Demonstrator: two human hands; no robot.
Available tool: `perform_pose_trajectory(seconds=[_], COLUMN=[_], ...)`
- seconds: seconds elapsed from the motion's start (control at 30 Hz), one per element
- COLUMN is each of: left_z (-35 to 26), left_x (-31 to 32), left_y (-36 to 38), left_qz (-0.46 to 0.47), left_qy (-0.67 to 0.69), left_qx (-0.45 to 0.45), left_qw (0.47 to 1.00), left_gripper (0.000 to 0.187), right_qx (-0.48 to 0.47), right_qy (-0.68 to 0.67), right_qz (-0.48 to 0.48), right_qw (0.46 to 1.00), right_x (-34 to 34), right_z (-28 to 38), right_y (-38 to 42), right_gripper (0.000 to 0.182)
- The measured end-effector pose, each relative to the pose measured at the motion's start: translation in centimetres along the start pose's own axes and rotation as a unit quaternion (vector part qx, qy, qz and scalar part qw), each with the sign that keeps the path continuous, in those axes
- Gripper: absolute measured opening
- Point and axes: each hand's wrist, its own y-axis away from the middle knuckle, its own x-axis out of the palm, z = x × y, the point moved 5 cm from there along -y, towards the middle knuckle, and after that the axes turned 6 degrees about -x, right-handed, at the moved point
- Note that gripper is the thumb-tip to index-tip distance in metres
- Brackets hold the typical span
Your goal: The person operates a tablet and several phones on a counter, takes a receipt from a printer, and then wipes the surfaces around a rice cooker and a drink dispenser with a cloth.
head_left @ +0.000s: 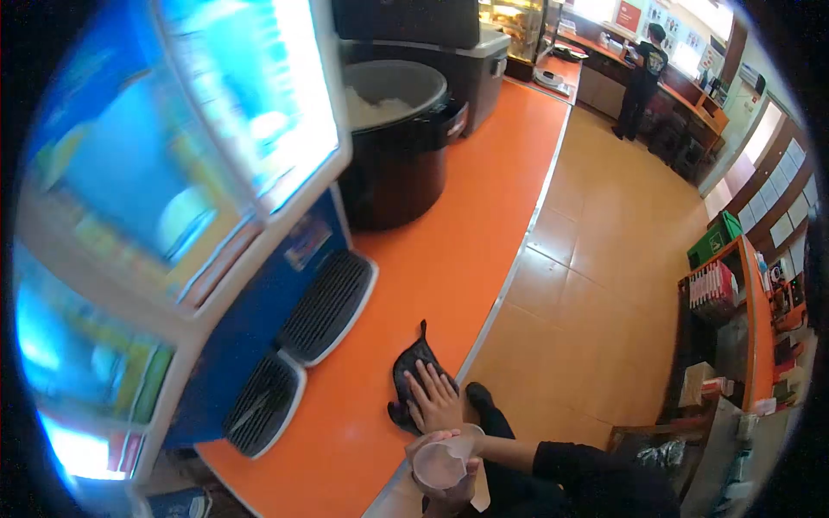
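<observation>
My right hand (436, 399) lies flat on a crumpled black cloth (408, 361), its fingers spread and pressing the cloth to the orange counter (414, 276). The right forearm comes in from the lower right in a dark sleeve. Just below, my left hand (458, 499) is closed around a translucent plastic cup (439, 466), seen from above. Pale, clear-looking material shows beside the cup behind the right wrist; I cannot make out whether it is a second cup.
A lit drink dispenser (259, 285) with two black drip trays (328, 306) stands at left. Behind it are a large black bucket (393, 173) with white contents and a cooler box (484, 78). A person (641, 82) stands at the far counter. Shelves (725, 328) line the right.
</observation>
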Motion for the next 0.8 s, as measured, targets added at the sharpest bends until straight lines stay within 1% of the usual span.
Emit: perform_pose_trajectory(seconds=[0.03, 0.07, 0.1, 0.17, 0.23, 0.27, 0.3, 0.37, 0.4, 0.43, 0.5, 0.53, 0.57, 0.6, 0.63, 0.7, 0.73, 0.77, 0.8], left_z=[-1.4, -2.6, -2.8, -4.3, -5.0, -5.8, -6.5, -7.9, -8.5, -9.0, -10.4, -10.0, -9.2, -8.4, -8.5, -9.6, -9.4, -9.4, -9.2], left_x=[-1.7, -3.6, -5.7, -9.6, -13.0, -14.4, -15.6, -17.3, -18.0, -18.8, -20.2, -20.9, -21.3, -21.1, -21.3, -21.7, -21.8, -21.9, -22.3], left_y=[1.2, 2.6, 3.9, 7.1, 9.4, 10.5, 11.5, 12.7, 13.4, 13.4, 12.5, 12.6, 12.2, 11.7, 11.0, 9.8, 9.2, 8.8, 8.5], left_qz=[-0.026, -0.054, -0.065, -0.074, -0.108, -0.132, -0.160, -0.186, -0.217, -0.257, -0.315, -0.345, -0.318, -0.287, -0.304, -0.264, -0.266, -0.277, -0.281], left_qy=[0.031, 0.062, 0.056, -0.088, -0.113, -0.133, -0.142, -0.009, -0.018, -0.017, -0.053, -0.054, -0.102, -0.148, -0.145, -0.142, -0.109, -0.112, -0.107], left_qx=[-0.019, -0.037, -0.032, -0.024, -0.014, -0.005, -0.015, -0.059, -0.081, -0.081, -0.009, 0.000, -0.004, -0.012, -0.007, 0.018, 0.013, 0.010, 0.011], left_qw=[0.999, 0.996, 0.996, 0.993, 0.988, 0.982, 0.977, 0.981, 0.973, 0.963, 0.948, 0.937, 0.943, 0.946, 0.942, 0.954, 0.958, 0.954, 0.954], left_gripper=[0.063, 0.065, 0.065, 0.063, 0.063, 0.064, 0.064, 0.068, 0.067, 0.067, 0.048, 0.048, 0.047, 0.045, 0.045, 0.047, 0.046, 0.046, 0.047], right_qx=[-0.010, -0.040, -0.071, -0.096, -0.153, -0.171, -0.186, -0.226, -0.250, -0.279, -0.340, -0.365, -0.385, -0.404, -0.388, -0.347, -0.325, -0.299, -0.272], right_qy=[-0.004, -0.013, -0.021, -0.025, -0.092, -0.104, -0.108, -0.116, -0.117, -0.113, -0.099, -0.091, -0.083, -0.082, -0.058, -0.019, -0.002, 0.013, 0.028], right_qz=[-0.001, 0.045, 0.091, 0.118, 0.153, 0.168, 0.181, 0.220, 0.240, 0.256, 0.270, 0.270, 0.265, 0.268, 0.252, 0.220, 0.202, 0.186, 0.168], right_qw=[1.000, 0.998, 0.993, 0.988, 0.972, 0.965, 0.960, 0.942, 0.931, 0.919, 0.896, 0.886, 0.880, 0.871, 0.885, 0.911, 0.924, 0.936, 0.947], right_x=[0.4, 1.5, 3.2, 5.1, 8.0, 8.8, 9.5, 10.3, 10.1, 10.2, 10.7, 11.0, 11.5, 12.0, 12.4, 11.6, 11.9, 11.8, 11.4], right_z=[2.6, 5.2, 7.6, 13.5, 18.5, 20.7, 22.8, 26.4, 27.8, 28.6, 30.1, 31.2, 32.4, 32.1, 29.8, 24.2, 22.6, 18.6, 13.8], right_y=[1.6, 3.2, 4.8, 8.5, 11.7, 12.9, 14.2, 17.2, 18.2, 18.7, 17.6, 16.4, 14.9, 14.6, 13.6, 12.4, 10.2, 5.0, 3.4], right_gripper=[0.057, 0.061, 0.065, 0.069, 0.066, 0.066, 0.065, 0.064, 0.063, 0.062, 0.061, 0.061, 0.060, 0.060, 0.058, 0.056, 0.054, 0.053, 0.052])
